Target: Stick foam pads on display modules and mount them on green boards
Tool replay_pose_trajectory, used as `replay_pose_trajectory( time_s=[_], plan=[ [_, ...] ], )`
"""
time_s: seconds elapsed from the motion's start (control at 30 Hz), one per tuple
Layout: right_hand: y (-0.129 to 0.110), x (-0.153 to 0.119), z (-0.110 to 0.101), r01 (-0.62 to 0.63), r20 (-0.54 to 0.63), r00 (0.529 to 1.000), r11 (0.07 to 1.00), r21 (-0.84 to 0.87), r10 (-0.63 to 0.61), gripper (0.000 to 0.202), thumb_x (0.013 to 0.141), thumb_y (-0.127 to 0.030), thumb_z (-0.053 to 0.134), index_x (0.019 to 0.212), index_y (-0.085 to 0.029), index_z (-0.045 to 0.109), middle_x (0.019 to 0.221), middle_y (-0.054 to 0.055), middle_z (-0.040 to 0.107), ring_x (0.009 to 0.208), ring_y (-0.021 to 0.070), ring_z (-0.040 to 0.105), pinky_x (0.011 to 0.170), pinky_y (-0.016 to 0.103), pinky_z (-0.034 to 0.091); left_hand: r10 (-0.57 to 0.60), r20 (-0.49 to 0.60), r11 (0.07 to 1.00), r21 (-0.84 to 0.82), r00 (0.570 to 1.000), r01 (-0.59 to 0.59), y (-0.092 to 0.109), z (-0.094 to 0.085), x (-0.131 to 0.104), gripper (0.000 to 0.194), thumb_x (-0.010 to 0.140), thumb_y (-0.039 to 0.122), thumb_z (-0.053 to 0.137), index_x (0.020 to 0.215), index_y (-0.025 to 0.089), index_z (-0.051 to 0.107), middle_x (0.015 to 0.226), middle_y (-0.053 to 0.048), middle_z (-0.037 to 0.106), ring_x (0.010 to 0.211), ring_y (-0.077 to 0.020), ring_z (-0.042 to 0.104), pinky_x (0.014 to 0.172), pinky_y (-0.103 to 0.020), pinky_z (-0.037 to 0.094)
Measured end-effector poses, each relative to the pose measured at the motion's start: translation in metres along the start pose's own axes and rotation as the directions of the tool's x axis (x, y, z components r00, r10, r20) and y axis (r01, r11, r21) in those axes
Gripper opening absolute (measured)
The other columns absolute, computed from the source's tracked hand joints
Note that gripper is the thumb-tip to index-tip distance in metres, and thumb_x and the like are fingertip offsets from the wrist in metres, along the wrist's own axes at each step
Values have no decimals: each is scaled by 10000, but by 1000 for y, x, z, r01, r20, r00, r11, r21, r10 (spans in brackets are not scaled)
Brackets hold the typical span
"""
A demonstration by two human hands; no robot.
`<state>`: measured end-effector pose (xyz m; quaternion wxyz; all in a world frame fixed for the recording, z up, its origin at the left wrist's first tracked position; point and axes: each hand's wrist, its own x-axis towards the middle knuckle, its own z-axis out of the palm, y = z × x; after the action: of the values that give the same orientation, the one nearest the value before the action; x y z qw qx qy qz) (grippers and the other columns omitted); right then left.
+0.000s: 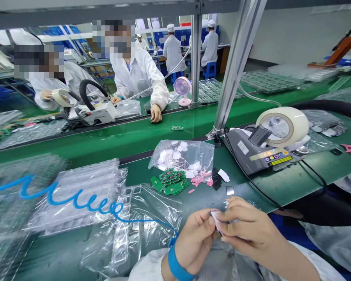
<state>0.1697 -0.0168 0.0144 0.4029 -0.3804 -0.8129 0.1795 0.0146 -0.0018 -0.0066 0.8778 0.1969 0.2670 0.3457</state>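
Both hands met just above the near edge of the tabletop [251, 187]. The left hand [194, 238] and right hand [245, 230] pinched a small white sticker [215, 218] between fingertips; it looked thin, light and floppy, best held by its edges.
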Motion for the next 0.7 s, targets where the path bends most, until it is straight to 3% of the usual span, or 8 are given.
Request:
replay_pose_trajectory(
  time_s=[0.23,0.3,0.37,0.43,0.5,0.6,0.63,0.7],
  plan=[
    [-16,-5,-13,55,100,994,988,-147,-40,143,851,-142,554,948,-221,622,847,-1,698,734,130,612,907,362,402,-15,27,999,44,1000,14,5,7,-3,318,591,317,780,782,82,682,644,0,542,578,-54,466,589,-172,362],
    [-10,-10,-17,37,95,995,997,-67,-30,178,871,-279,550,1041,-255,595,995,17,671,844,150,618,959,372,363,-39,75,998,45,996,36,7,7,-2,371,582,351,780,811,73,689,665,-30,596,599,-75,520,604,-181,388],
    [-1,-16,-17,-64,50,997,996,61,61,337,895,-432,461,1196,-288,512,1173,48,593,1017,184,573,972,378,362,-83,169,996,30,982,79,7,5,1,442,584,392,770,868,63,689,672,-62,643,596,-98,570,613,-198,419],
    [9,-19,-13,-167,16,986,967,194,167,424,902,-486,400,1282,-302,444,1260,64,532,1119,207,509,948,374,385,-151,259,988,14,954,153,3,2,4,510,595,408,760,952,54,674,670,-80,672,587,-115,609,641,-220,450],
    [16,-19,-7,-186,48,982,920,346,181,394,902,-490,397,1236,-311,504,1180,55,585,1059,201,532,891,360,414,-228,316,969,-16,921,245,-4,-1,8,505,618,414,743,975,65,669,641,-70,680,577,-118,623,690,-244,467],
    [24,-18,-1,-166,59,986,844,510,159,407,871,-563,397,1041,-283,638,871,30,646,794,160,564,745,315,436,-313,349,943,1,884,333,-10,-4,16,393,641,421,722,856,94,688,597,-50,666,552,-116,613,689,-266,471],
    [26,-19,-2,-184,49,981,837,516,185,440,859,-589,389,997,-264,653,805,26,626,745,153,547,711,305,430,-328,326,942,40,887,334,-11,-4,20,372,632,413,729,841,109,681,621,-47,667,560,-118,610,659,-258,466],
    [30,-24,-6,-246,31,965,856,455,262,478,852,-609,370,958,-239,654,784,27,591,743,156,520,708,307,414,-283,211,952,179,936,248,-8,-4,27,329,633,398,732,834,147,659,670,-27,658,583,-108,592,614,-221,441]
  ],
)
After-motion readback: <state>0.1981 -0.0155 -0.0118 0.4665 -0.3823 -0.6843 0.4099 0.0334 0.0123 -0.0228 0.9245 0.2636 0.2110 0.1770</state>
